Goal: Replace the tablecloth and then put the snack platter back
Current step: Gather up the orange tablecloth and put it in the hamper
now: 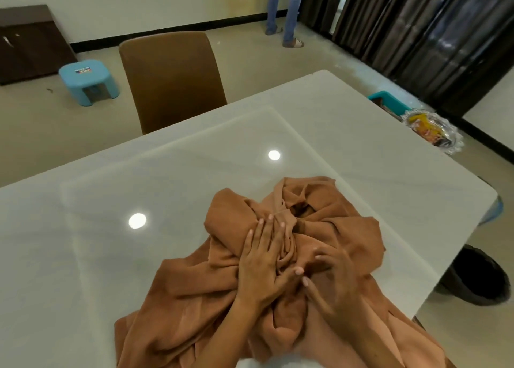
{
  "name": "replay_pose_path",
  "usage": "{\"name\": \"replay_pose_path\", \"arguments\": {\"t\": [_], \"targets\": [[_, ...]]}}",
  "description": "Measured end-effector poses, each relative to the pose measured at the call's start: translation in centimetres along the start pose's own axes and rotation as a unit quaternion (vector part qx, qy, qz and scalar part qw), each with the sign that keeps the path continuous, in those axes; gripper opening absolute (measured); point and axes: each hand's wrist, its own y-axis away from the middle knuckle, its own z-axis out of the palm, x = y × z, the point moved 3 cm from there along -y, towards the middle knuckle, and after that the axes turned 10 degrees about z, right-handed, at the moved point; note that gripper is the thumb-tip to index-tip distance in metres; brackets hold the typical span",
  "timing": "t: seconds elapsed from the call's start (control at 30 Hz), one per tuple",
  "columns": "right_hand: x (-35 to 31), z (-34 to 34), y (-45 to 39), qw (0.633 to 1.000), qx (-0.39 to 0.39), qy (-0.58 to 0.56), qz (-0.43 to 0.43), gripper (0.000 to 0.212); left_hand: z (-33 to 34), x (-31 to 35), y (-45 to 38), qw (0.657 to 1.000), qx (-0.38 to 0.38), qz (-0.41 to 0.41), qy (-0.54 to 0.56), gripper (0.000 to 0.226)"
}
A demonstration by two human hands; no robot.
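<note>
A crumpled brown tablecloth [333,228] lies bunched on the near part of the glossy white table [167,187]. My left hand [264,262] lies on top of the bundle with its fingers spread and fairly straight, pressing the cloth. Just to its right, my right hand [331,278] is blurred, its fingers curled over the cloth; whether it grips a fold is unclear. The snack platter [434,131], a clear scalloped glass dish with colourful packets in it, sits beyond the table's far right edge.
A brown chair [172,84] stands at the table's far side. A blue plastic stool [87,81] is on the floor at the left, a teal basket [389,100] by the platter. A person's legs [286,11] stand by the dark curtains. A black bin [478,276] sits at the right.
</note>
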Motion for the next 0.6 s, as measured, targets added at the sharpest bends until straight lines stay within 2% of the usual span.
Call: {"name": "replay_pose_path", "arguments": {"t": [0.07, 0.13, 0.23, 0.4, 0.53, 0.6], "targets": [[1.6, -1.4, 0.0, 0.996, -0.013, 0.091, -0.014, 0.082, 0.2, 0.1, 0.1, 1.0, -0.007, 0.005, -0.014, 0.094], [3.2, -2.5, -1.1, 0.984, -0.068, 0.161, -0.028, 0.113, 0.3, 0.1, 0.0, 0.999, -0.016, 0.006, -0.03, 0.096], [4.9, -3.1, -4.0, 0.966, -0.133, 0.222, -0.027, 0.139, 0.6, 0.2, -0.1, 0.999, -0.03, 0.001, -0.041, 0.094], [6.7, -1.5, -8.0, 0.928, -0.221, 0.299, -0.012, 0.155, 0.8, 0.1, -0.2, 0.998, -0.035, -0.004, -0.042, 0.09], [7.0, -0.3, -9.0, 0.93, -0.296, 0.218, 0.022, 0.159, 0.9, 0.1, -0.5, 0.998, -0.047, -0.005, -0.048, 0.091], [7.0, -0.4, -9.1, 0.94, -0.284, 0.188, 0.032, 0.156, 0.9, 0.0, -0.6, 0.998, -0.05, -0.01, -0.044, 0.092]]}}
